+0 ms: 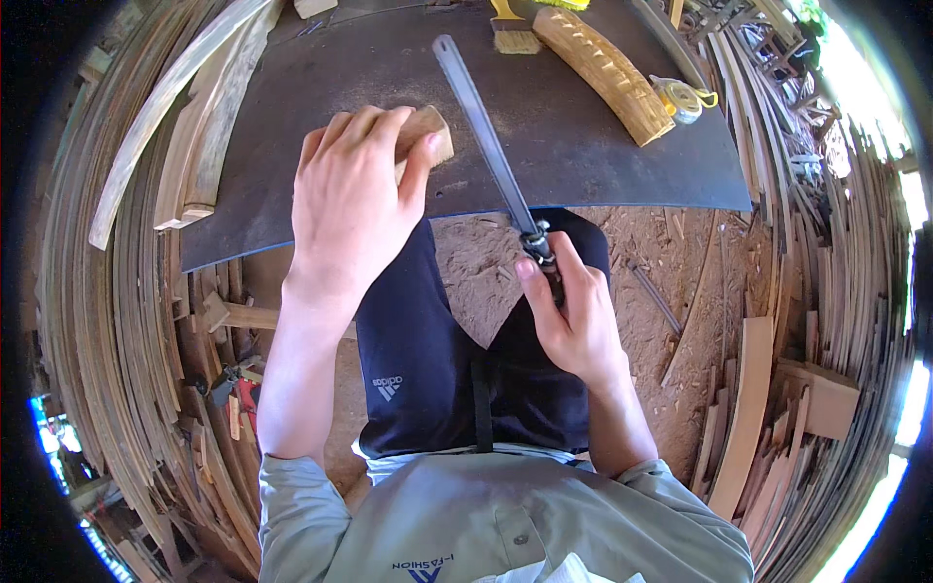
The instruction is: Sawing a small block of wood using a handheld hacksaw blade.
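My left hand [352, 189] is closed over a small pale wooden block [434, 128], pressing it onto the dark tabletop [379, 58]. The palm and fingers hide most of the block; its right end shows beside my thumb. In my right hand [580, 316] is the dark handle of a long, flat metal file [483, 131]. Its blade slants up and to the left over the table's near edge. The file is just right of the block, apart from it. Fine sawdust lies around the block.
Beyond the file lie a brush [515, 39], a notched curved wooden piece [607, 73] and a tape measure [683, 100]. Long curved wood pieces [199, 126] rest at the table's left. Stacked wood strips [102, 321] line both sides; a loose board [746, 413] leans at the right.
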Demonstrator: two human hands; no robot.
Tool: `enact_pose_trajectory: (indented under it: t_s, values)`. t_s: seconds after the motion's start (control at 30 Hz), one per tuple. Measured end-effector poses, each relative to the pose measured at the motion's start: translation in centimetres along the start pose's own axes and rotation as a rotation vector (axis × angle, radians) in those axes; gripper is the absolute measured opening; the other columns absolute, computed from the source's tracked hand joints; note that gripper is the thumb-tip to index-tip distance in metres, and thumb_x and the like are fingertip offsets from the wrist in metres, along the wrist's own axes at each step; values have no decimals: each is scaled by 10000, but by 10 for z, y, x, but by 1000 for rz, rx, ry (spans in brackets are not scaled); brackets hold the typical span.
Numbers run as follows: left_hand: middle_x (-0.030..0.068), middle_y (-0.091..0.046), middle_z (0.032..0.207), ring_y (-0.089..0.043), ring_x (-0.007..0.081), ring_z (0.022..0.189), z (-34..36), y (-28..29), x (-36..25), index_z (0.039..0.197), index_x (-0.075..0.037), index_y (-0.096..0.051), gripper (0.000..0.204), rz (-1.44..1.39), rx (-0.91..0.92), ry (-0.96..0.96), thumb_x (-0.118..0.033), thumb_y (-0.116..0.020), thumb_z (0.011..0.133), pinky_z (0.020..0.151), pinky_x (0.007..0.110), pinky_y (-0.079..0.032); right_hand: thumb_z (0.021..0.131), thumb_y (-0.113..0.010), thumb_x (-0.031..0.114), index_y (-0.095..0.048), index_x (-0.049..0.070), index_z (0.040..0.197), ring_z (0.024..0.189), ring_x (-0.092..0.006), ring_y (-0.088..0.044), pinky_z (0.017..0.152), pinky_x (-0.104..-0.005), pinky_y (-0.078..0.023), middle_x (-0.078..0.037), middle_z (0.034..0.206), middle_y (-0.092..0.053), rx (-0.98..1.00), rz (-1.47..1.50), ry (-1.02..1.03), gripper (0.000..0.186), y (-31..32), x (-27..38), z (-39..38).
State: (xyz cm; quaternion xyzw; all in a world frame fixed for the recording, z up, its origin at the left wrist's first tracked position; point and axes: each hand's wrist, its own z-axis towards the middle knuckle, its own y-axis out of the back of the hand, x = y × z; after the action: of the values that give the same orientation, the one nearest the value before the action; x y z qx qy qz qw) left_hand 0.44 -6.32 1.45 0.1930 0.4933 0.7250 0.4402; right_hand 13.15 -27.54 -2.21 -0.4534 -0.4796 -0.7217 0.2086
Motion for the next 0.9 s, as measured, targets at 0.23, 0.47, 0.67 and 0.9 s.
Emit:
enact_pose_trajectory:
  t_s: [0.23,0.47,0.67,0.9]
  values:
    - [110,-771,930,-747,265,924,9,-12,10,1100,-61,-736,285,136,-139,-94,-313,-611,1050,918,424,-538,1110,-545,220,-588,1,1125,608,-311,-624,576,-389,-447,-154,682,-579,-162,57,-70,224,4,5,11]
    - [126,-755,826,-763,262,778,17,-14,19,960,-76,-687,332,148,-81,-56,-351,-548,1084,710,414,-607,1061,-622,196,-478,5,1079,583,-437,-668,514,-492,-487,-190,589,-605,-22,-181,-43,240,-4,21,43]
    - [118,-700,653,-731,305,620,23,-24,23,821,-101,-677,423,171,-124,52,-362,-497,1102,559,419,-579,1063,-598,257,-498,14,1020,510,-406,-654,476,-483,-528,-187,551,-607,-78,-488,162,266,-24,35,63]
    - [113,-700,631,-729,294,596,25,-27,21,794,-114,-685,472,213,-117,108,-377,-460,1114,531,413,-570,1086,-542,234,-480,20,992,580,-397,-687,504,-473,-534,-188,693,-676,-43,-551,107,242,-34,41,67]
